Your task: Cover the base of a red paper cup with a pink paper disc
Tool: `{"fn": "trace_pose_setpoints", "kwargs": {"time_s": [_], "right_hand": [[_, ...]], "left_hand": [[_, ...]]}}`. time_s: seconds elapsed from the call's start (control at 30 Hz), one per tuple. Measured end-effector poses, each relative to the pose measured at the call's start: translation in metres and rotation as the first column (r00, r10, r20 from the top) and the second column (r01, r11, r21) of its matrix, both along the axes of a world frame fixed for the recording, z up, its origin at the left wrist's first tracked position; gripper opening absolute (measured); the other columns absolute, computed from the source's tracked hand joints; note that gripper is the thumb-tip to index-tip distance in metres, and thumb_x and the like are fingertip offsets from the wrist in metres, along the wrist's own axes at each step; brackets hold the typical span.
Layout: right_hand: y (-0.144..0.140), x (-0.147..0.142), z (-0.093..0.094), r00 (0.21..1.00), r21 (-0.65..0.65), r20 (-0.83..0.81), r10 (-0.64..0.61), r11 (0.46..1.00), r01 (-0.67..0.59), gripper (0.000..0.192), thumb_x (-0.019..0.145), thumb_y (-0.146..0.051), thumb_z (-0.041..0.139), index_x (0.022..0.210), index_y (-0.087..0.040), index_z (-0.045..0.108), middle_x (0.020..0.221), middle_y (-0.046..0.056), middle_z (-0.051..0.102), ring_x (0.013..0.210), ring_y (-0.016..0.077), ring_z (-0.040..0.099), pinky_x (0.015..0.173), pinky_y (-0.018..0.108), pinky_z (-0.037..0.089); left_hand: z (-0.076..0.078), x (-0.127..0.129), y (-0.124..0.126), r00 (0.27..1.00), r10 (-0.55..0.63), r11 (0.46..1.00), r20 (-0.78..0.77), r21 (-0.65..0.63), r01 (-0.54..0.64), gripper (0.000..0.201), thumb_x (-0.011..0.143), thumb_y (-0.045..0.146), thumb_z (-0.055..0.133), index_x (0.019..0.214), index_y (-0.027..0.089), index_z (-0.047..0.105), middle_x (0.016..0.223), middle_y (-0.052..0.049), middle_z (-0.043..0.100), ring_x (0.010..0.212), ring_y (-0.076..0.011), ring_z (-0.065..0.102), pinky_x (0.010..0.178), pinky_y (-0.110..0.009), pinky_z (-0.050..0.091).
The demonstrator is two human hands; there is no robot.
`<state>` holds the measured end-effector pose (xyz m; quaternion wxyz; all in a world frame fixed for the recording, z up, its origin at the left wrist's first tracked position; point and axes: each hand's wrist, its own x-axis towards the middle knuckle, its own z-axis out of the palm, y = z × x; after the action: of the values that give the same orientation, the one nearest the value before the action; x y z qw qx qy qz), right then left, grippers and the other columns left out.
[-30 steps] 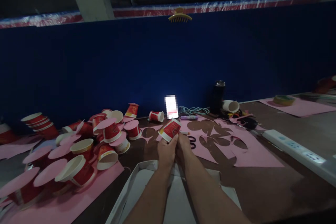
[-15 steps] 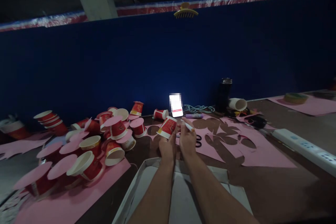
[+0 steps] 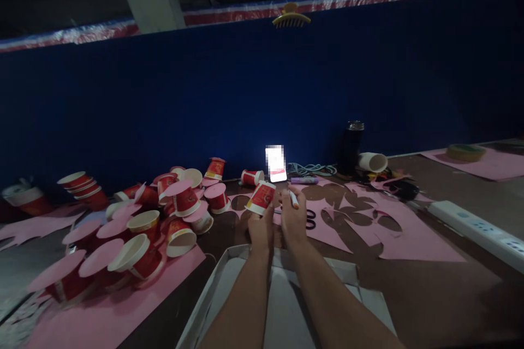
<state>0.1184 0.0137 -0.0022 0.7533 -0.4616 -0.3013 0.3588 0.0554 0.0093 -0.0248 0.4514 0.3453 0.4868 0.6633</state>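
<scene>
Red paper cup [image 3: 261, 198], white-rimmed with a yellow band, lies tilted in the left hand [image 3: 262, 229], fingers closed around it. Right hand [image 3: 292, 218], just beside, pinches a white marker [image 3: 293, 199]. Scissors [image 3: 309, 219] lie just right of it.

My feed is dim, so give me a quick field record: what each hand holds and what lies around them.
left hand: holds a red paper cup, tilted on its side
right hand: holds a white marker beside the cup
below the arms: open white box
left side: pile of cups with pink paper discs
ahead: lit phone, scissors, cut pink paper
</scene>
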Motion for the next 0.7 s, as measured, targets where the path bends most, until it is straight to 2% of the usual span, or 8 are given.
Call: {"fn": "trace_pose_setpoints", "kwargs": {"time_s": [0.13,0.27,0.5,0.7], "right_hand": [[-0.001,0.000,0.002,1.000,0.052,-0.005,0.027,0.998,-0.027,0.041,0.080,-0.043,0.053,0.112,-0.017,0.056,0.084,0.004,0.067,0.066,0.0128,0.059,0.064,0.026,0.048],[-0.007,-0.002,0.010,0.995,0.102,0.095,0.015,0.994,-0.024,0.042,0.081,-0.048,0.053,0.105,-0.015,0.064,0.073,0.002,0.065,0.064,0.0135,0.057,0.063,0.026,0.047],[-0.019,-0.007,0.021,0.977,0.186,0.213,-0.010,0.982,-0.030,0.036,0.085,-0.045,0.051,0.100,-0.017,0.069,0.091,0.005,0.070,0.083,0.0178,0.062,0.078,0.030,0.048],[-0.015,-0.007,0.018,0.974,0.178,0.226,-0.030,0.984,-0.011,0.035,0.084,-0.043,0.053,0.095,-0.016,0.070,0.089,0.006,0.071,0.085,0.0195,0.064,0.080,0.032,0.049]], "left_hand": [[-0.002,0.000,0.005,0.947,-0.009,0.999,0.322,-0.046,0.025,0.044,0.052,0.036,0.080,0.088,0.015,0.064,0.067,0.003,0.059,0.054,-0.0059,0.047,0.053,-0.020,0.037],[0.002,-0.003,0.005,0.897,-0.033,0.998,0.442,-0.040,0.056,0.039,0.050,0.028,0.080,0.081,0.015,0.061,0.064,0.005,0.055,0.051,-0.0037,0.044,0.049,-0.018,0.034],[0.007,-0.003,0.001,0.895,-0.062,0.997,0.443,-0.022,0.080,0.038,0.051,0.027,0.079,0.083,0.014,0.062,0.061,0.006,0.052,0.051,-0.0039,0.043,0.052,-0.018,0.035],[0.004,0.000,0.000,0.954,-0.090,0.996,0.287,0.019,0.088,0.041,0.057,0.034,0.077,0.088,0.012,0.063,0.068,0.003,0.057,0.053,-0.0042,0.044,0.054,-0.019,0.035]]}}
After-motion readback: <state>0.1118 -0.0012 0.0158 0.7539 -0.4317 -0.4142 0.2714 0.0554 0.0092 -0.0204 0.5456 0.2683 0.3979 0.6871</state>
